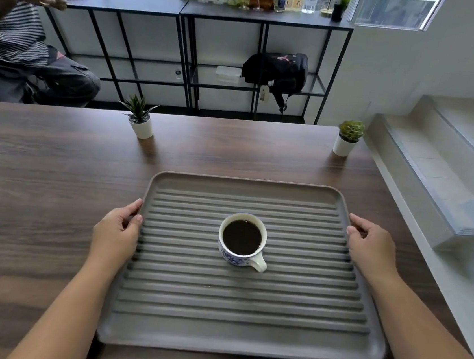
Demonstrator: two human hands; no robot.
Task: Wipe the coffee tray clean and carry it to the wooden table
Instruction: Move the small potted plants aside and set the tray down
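A grey ribbed coffee tray [229,340] lies on the dark wooden table [35,200] in front of me. A white cup with blue pattern [242,240], full of black coffee, stands in the tray's middle with its handle toward the near right. My left hand [117,232] grips the tray's left rim, thumb over the edge. My right hand [371,249] grips the right rim with curled fingers. The tray's near part looks slightly blurred.
Two small potted plants stand at the table's far side, one left [139,119] and one right [348,137]. Behind is a black metal shelf [263,20] with bottles, glasses and a black bag [276,68]. A seated person [18,36] is at far left. Steps [438,161] lie right.
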